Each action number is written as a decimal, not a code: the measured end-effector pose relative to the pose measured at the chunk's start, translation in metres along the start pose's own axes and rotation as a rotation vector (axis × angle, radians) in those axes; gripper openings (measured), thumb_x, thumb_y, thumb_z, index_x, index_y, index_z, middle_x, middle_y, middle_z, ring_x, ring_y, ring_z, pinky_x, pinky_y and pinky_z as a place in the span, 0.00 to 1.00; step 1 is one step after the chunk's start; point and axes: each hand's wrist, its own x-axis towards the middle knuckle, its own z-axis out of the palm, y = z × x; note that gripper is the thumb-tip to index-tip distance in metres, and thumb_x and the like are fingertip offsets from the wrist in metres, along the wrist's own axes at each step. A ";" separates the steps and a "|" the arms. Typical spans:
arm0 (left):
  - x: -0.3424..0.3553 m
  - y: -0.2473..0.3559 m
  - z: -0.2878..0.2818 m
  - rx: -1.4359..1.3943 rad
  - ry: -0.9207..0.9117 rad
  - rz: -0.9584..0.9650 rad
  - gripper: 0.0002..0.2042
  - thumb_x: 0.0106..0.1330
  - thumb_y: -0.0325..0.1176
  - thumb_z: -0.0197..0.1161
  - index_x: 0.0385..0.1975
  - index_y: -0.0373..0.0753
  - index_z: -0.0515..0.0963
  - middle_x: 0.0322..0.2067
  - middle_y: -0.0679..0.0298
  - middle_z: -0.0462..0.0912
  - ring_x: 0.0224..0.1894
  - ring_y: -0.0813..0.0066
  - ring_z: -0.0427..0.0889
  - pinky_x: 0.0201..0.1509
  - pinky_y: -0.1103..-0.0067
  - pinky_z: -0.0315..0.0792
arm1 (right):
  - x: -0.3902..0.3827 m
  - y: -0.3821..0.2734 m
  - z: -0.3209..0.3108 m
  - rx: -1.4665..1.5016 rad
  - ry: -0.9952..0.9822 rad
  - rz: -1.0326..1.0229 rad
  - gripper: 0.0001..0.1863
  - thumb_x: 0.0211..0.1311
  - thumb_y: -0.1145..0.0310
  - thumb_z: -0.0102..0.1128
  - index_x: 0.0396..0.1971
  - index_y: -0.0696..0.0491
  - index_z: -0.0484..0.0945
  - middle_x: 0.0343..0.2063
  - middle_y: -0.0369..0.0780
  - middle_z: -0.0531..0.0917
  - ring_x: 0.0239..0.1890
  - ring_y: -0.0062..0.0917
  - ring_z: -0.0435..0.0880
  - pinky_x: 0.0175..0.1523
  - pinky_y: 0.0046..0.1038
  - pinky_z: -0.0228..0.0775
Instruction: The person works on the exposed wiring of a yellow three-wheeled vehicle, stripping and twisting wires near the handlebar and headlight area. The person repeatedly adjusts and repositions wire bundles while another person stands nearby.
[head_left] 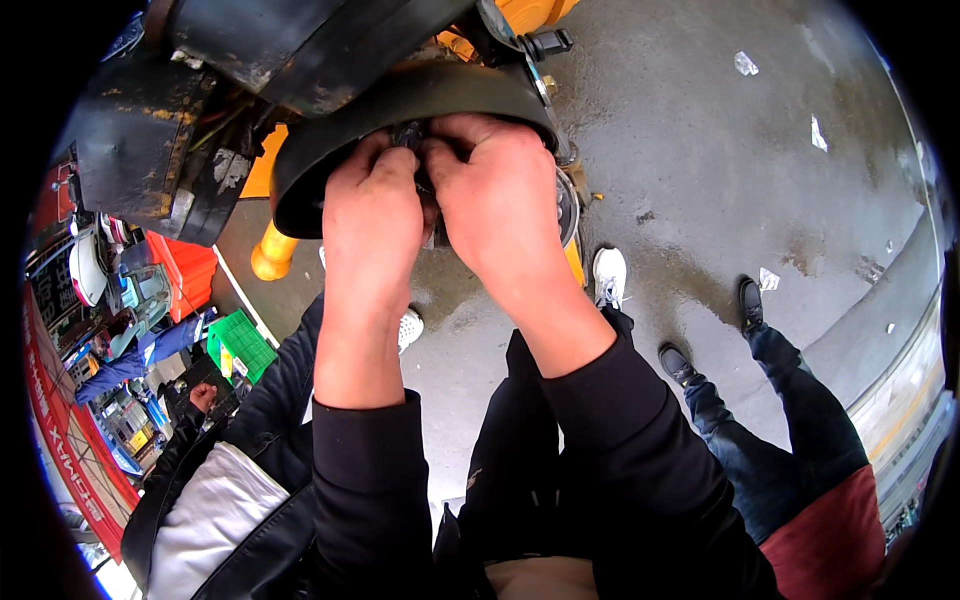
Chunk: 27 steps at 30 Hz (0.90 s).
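Observation:
Both my hands reach up into a black, curved, hollow housing [400, 95] on a black and yellow vehicle. My left hand [373, 205] is closed, its thumb and fingers pinched at the housing's inner side. Close beside it, my right hand [497, 190] is closed too, fingers bent inward. Between the two sets of fingertips shows a small dark piece [408, 136]. Its kind cannot be made out, and the fingers hide most of it. Under my right hand, part of a round, silvery-rimmed part [568, 210] is visible.
Worn black panels [140, 150] of the vehicle hang at the upper left. A yellow cylinder [273, 252] stands out below. Red [185, 265] and green crates [240, 345] are at the left. People stand close on both sides; one wears jeans [745, 430]. Scraps [745, 63] lie on wet ground.

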 end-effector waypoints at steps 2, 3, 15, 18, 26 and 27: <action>0.001 0.009 0.001 0.000 0.027 -0.089 0.07 0.67 0.30 0.49 0.36 0.36 0.74 0.22 0.67 0.71 0.19 0.81 0.68 0.20 0.80 0.60 | 0.002 0.001 0.001 0.019 -0.024 0.029 0.10 0.60 0.72 0.59 0.37 0.61 0.83 0.27 0.48 0.86 0.25 0.34 0.86 0.36 0.30 0.78; 0.007 0.007 -0.001 -0.040 0.009 -0.107 0.07 0.67 0.30 0.48 0.36 0.38 0.73 0.22 0.67 0.71 0.18 0.80 0.68 0.20 0.81 0.60 | 0.003 0.000 0.002 0.027 -0.036 0.058 0.10 0.60 0.72 0.59 0.37 0.61 0.83 0.27 0.48 0.86 0.24 0.34 0.86 0.35 0.30 0.78; -0.008 -0.001 -0.005 0.118 0.134 0.211 0.12 0.68 0.22 0.59 0.50 0.29 0.73 0.33 0.61 0.84 0.21 0.86 0.72 0.24 0.86 0.65 | -0.004 0.007 -0.007 -0.110 0.049 -0.110 0.09 0.56 0.71 0.57 0.29 0.62 0.79 0.24 0.52 0.81 0.29 0.47 0.82 0.37 0.40 0.74; -0.008 -0.010 -0.004 0.129 0.120 0.293 0.13 0.68 0.22 0.59 0.51 0.28 0.72 0.36 0.58 0.85 0.26 0.85 0.75 0.28 0.87 0.68 | -0.030 -0.002 -0.031 -0.055 -0.051 -0.076 0.06 0.56 0.74 0.56 0.30 0.61 0.76 0.23 0.46 0.79 0.25 0.38 0.79 0.34 0.34 0.71; -0.009 -0.025 0.000 0.140 0.133 0.319 0.19 0.69 0.25 0.61 0.58 0.30 0.71 0.45 0.54 0.85 0.34 0.83 0.80 0.35 0.85 0.74 | -0.094 -0.044 -0.096 0.149 -0.423 -0.092 0.06 0.55 0.82 0.59 0.32 0.58 0.76 0.26 0.38 0.77 0.26 0.21 0.76 0.34 0.23 0.70; -0.007 -0.024 0.000 0.170 0.160 0.346 0.18 0.69 0.27 0.62 0.56 0.30 0.73 0.43 0.57 0.86 0.32 0.85 0.78 0.31 0.85 0.73 | -0.099 -0.037 -0.107 0.060 -0.369 -0.081 0.05 0.57 0.81 0.59 0.33 0.58 0.76 0.26 0.37 0.77 0.26 0.20 0.77 0.35 0.22 0.71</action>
